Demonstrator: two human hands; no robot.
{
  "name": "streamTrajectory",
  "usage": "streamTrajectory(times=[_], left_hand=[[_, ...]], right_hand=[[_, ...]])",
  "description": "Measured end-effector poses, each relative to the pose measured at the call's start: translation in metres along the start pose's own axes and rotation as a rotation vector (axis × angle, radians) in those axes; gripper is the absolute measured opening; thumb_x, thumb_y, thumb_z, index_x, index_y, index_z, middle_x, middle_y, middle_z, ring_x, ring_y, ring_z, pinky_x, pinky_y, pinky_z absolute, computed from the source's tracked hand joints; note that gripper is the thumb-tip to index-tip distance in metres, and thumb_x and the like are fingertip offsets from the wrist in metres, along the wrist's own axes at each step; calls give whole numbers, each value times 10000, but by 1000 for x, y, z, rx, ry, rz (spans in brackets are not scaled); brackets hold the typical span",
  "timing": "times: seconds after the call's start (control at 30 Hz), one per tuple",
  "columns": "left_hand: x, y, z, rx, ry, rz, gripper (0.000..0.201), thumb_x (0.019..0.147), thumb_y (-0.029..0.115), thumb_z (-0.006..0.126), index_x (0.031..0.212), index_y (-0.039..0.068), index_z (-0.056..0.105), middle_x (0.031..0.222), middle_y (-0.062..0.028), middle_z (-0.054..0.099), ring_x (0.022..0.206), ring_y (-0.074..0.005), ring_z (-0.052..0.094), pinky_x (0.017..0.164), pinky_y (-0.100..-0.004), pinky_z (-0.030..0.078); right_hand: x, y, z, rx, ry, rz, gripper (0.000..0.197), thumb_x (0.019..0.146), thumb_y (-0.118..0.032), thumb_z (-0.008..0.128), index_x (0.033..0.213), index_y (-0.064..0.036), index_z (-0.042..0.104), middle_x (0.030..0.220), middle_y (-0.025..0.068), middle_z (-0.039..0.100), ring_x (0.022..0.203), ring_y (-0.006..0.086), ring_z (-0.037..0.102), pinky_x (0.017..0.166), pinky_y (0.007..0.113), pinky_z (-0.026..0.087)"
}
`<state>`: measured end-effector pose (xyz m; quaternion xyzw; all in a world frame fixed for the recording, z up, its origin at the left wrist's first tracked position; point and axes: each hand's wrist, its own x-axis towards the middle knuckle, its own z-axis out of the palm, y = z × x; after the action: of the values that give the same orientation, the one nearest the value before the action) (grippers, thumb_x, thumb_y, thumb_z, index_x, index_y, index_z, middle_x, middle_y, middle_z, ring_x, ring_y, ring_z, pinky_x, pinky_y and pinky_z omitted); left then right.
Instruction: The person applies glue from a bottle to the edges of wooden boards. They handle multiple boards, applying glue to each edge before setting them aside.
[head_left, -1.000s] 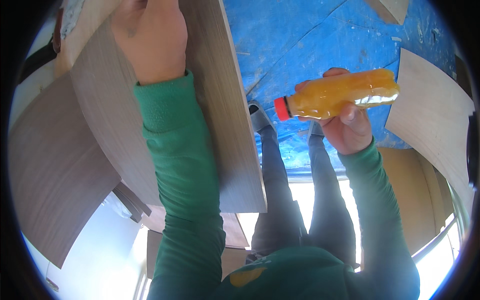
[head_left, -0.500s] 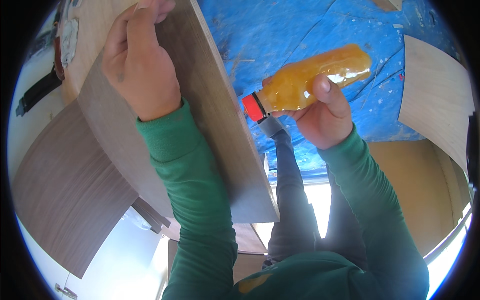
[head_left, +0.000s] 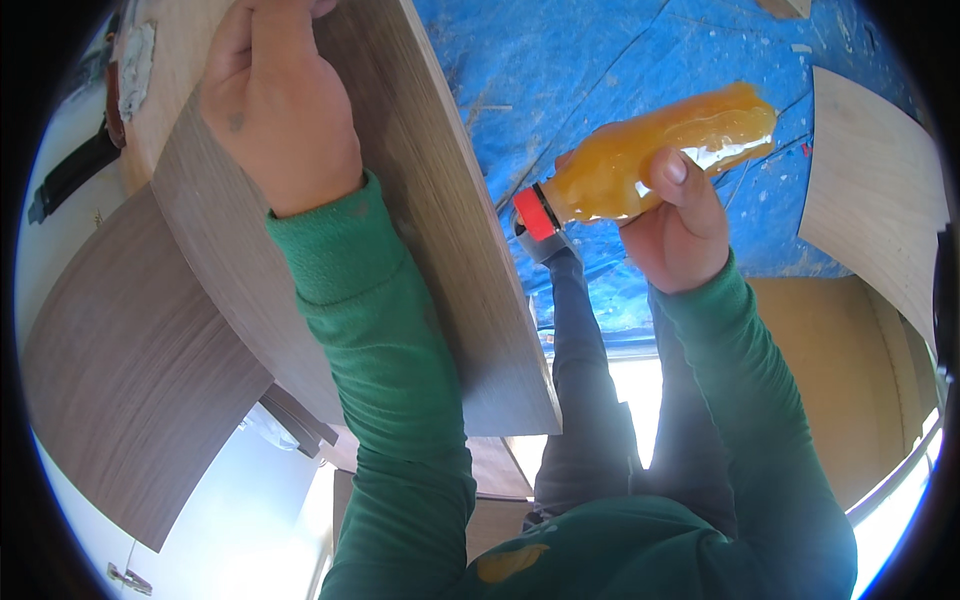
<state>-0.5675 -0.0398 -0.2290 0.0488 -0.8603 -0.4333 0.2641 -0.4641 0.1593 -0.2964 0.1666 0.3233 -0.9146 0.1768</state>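
Observation:
My right hand is wrapped round a clear plastic bottle filled with orange-yellow liquid. The bottle lies nearly level in the air, its red cap to the left and slightly lower than its base. Over the wood-grain panel, my left hand is raised with its back showing and its fingers curled. The upper edge of the picture cuts off those fingertips, so whatever they may pinch is hidden. The bottle is apart from the panel's right edge.
Blue sheeting covers the floor, spotted with paint and scraps. A pale curved-looking board lies at the right. Another brown wood-grain panel stands at the left, near a black tool-like object. My legs are below the bottle.
My right hand and the bottle have shifted a little to the right. My left hand has moved slightly up, so more of its fingers leave the picture.

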Motion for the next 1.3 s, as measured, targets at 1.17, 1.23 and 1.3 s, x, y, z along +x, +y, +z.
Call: streamTrajectory(times=[1.17,1.23,1.3], left_hand=[[11,-32,-6,-108,-116,-77,371,1012,255,511,1088,-48,709,1038,-158,749,1015,-224,685,930,-342,428],[11,-31,-6,-93,-122,-75,371,1013,252,508,1091,-51,707,1041,-160,747,1019,-225,685,928,-344,427],[12,-31,-6,-87,-127,-76,372,1015,251,506,1095,-53,706,1044,-162,745,1022,-227,684,928,-346,425]], right_hand=[[-33,24,-13,-480,-41,-94,782,806,-519,818,1269,29,506,1175,216,674,1161,342,656,997,471,540],[-33,23,-13,-440,-56,-103,791,797,-509,830,1278,28,506,1184,216,672,1180,347,649,1014,477,534],[-38,23,-17,-454,-82,-115,802,783,-496,847,1287,27,507,1192,215,669,1198,353,642,1022,483,532]])
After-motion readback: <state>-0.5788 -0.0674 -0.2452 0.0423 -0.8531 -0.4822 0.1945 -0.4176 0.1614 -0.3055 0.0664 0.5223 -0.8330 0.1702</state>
